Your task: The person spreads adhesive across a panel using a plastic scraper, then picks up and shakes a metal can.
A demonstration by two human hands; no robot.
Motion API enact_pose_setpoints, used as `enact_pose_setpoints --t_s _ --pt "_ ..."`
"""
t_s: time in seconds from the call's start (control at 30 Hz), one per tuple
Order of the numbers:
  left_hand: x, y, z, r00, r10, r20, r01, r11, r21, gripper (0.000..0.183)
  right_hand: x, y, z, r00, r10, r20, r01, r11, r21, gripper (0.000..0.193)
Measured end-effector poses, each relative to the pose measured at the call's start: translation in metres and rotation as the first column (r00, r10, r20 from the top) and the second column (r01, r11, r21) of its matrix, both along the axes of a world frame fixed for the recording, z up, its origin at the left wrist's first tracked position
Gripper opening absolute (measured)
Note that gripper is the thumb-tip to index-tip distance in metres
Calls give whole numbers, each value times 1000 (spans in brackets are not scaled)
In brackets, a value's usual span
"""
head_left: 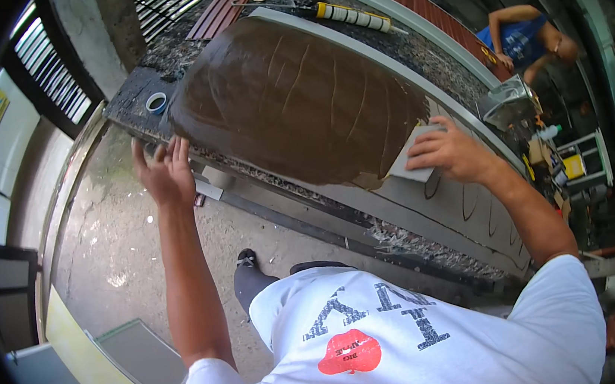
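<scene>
1. We've got the grey pad (401,167) flat against the right-hand boundary of a brown coating (298,103), near its near corner.
2. Our right hand (444,153) is pinching that pad, fingers over the top; thumb contact we can't fully see.
3. Coating covers the left and middle of a long grey panel (467,209): glossy, thin lines scored across it. Right end is bare grey with a few dark curved streaks.
4. Our left hand (166,178) is spread, nothing in it, just beside the panel's near edge at the left end. Fingertip contact: can't tell.
5. Panel lies on a speckled dark tabletop (412,46), running diagonally in front of us.
6. Beyond the panel's far edge: a yellow-and-white tube (353,17) on its side. Brown ribbed strips (217,12) lie near the far left corner.
7. Left of the coating, we see a small blue-and-white ring (156,103) near the tabletop corner.
8. Far right, past the tabletop: a person in a blue top (520,38), leaning over.
9. Concrete floor (121,234) below; a pale yellow board (89,357) lower left.
</scene>
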State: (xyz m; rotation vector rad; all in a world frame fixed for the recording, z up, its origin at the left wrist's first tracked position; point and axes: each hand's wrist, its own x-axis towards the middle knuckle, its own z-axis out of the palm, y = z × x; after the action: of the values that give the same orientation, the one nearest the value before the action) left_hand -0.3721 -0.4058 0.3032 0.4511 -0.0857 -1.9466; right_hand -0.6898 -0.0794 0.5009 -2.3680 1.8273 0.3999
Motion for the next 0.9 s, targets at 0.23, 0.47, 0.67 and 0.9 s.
enact_pose_setpoints --t_s 0.23,0.47,0.67,0.9 --pt "3 -13 11 678 155 719 -66 986 -150 64 -3 -42 26 977 4 212 43 975 -216 48" --pt "30 150 -79 740 155 655 -214 977 11 19 43 -134 -11 950 180 255 -136 974 -178 36" --pt "-18 287 -90 657 -528 538 576 812 93 19 96 -225 -53 932 359 56 -351 930 -110 31" --pt "31 302 -124 696 -586 414 509 810 291 14 138 -276 -60 945 277 -174 -272 961 47 30"
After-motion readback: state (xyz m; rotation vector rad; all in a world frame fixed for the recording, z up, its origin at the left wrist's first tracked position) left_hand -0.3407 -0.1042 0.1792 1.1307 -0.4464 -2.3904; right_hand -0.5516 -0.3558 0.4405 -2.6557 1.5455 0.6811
